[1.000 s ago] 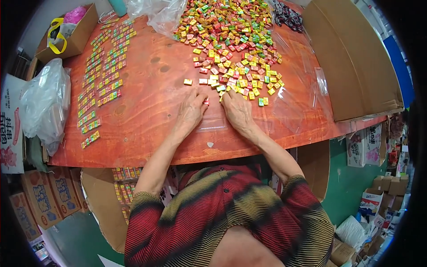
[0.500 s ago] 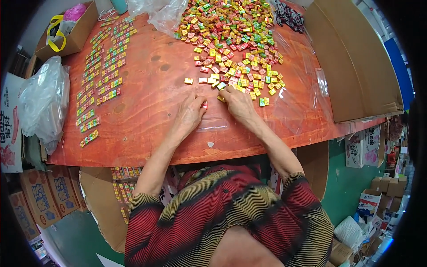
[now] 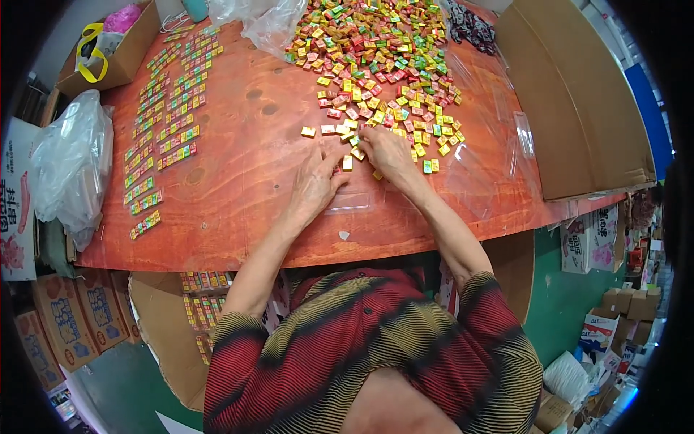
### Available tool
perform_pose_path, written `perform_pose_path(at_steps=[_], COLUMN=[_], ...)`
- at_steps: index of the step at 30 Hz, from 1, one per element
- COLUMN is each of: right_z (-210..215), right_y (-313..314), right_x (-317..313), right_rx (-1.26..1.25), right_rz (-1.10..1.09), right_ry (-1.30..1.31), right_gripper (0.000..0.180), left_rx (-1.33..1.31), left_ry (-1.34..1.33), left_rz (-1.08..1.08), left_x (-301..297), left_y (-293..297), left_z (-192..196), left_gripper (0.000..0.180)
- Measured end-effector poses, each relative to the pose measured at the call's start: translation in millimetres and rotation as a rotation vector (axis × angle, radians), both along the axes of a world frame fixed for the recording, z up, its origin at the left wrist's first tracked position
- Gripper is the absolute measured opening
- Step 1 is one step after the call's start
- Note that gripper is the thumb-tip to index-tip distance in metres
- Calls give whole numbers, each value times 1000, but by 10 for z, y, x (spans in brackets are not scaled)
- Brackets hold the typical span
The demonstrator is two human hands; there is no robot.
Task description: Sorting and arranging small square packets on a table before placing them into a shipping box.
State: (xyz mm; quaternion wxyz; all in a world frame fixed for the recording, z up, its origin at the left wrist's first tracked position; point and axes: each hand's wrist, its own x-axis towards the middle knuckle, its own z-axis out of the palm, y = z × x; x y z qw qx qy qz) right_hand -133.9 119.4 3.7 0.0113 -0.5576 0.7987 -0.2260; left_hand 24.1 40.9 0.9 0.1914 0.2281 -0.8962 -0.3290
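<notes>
A reddish-brown wooden bench (image 3: pixel 238 166) under a clear plastic sheet fills a storeroom crowded with printed cartons on a green floor. At its near middle both hands lie palm down among small wrapped candies. The left hand (image 3: pixel 316 179) rests flat, its fingers (image 3: pixel 329 155) spread and loosely bent over a few pieces, holding none that I can see. The right hand (image 3: pixel 387 150) has its fingers curled over candies at the edge of the big loose pile (image 3: pixel 376 65), seemingly drawing them close; whether any are pinched I cannot tell. Between the two hands lies one yellow candy (image 3: pixel 347 163), and another yellow one (image 3: pixel 309 132) sits alone just left of the heap.

The pile is far too many to count, red, yellow, green and orange mixed. On the left, finished strips of candies (image 3: pixel 163 137) stand in about three ragged columns, some two dozen strips, probably set well apart to keep them out of the loose stock. Beyond are two clear bags (image 3: pixel 72 163), one open carton (image 3: pixel 119 50) and a flat cardboard sheet (image 3: pixel 578 108).
</notes>
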Motion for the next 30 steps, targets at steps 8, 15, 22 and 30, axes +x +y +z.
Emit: perform_pose_path(at_steps=[8,15,22,30], right_z=[-54,-30,132,30], right_y=[-247,-135,88,140], right_x=[95,67,68,29], right_rx=[12,24,62,122], right_rz=[-92,149,249,131], right_ry=[34,-43,-164,73], right_gripper=[24,24,29,32], left_rx=[-92,-68,-74,-72], left_ry=[47,-9,-18,-116], left_rz=[22,61,63,81], left_x=[-69,232,258,78], left_y=[-26,-198,-184,-141], left_z=[-109,-91,-54,6], left_gripper=[29,25,27,27])
